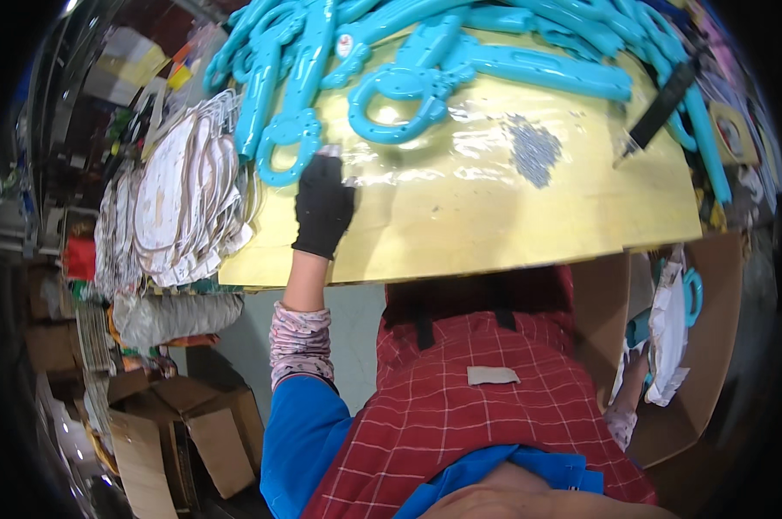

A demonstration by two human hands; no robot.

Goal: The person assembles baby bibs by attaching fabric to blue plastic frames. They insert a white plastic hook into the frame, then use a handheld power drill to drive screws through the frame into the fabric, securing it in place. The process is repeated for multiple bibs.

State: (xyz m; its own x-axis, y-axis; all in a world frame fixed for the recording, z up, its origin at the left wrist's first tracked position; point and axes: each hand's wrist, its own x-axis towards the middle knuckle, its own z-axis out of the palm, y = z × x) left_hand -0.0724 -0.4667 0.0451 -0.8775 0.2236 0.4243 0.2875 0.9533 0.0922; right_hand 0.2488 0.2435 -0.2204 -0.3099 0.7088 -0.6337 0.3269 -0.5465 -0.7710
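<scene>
My left hand (324, 197), in a black glove, is closed over the yellow tabletop (460, 225). It is beside the ring handle of a turquoise plastic piece (289, 156); whether it grips anything is hidden. At the right, my right forearm (635, 381) reaches down into a cardboard box (711, 363). My right fingers are hidden beside white shaped cards (669, 333) and a turquoise ring (692, 297). Several long turquoise pieces with ring handles, among them one nearer the middle (399, 104), are heaped across the far side of the table.
A black pen-shaped tool (663, 108) hangs point down over the table's right side. Stacked white shaped cards (179, 195) lie at the left edge. A grey patch (532, 151) marks the tabletop. Open cardboard boxes (183, 432) stand on the floor at lower left.
</scene>
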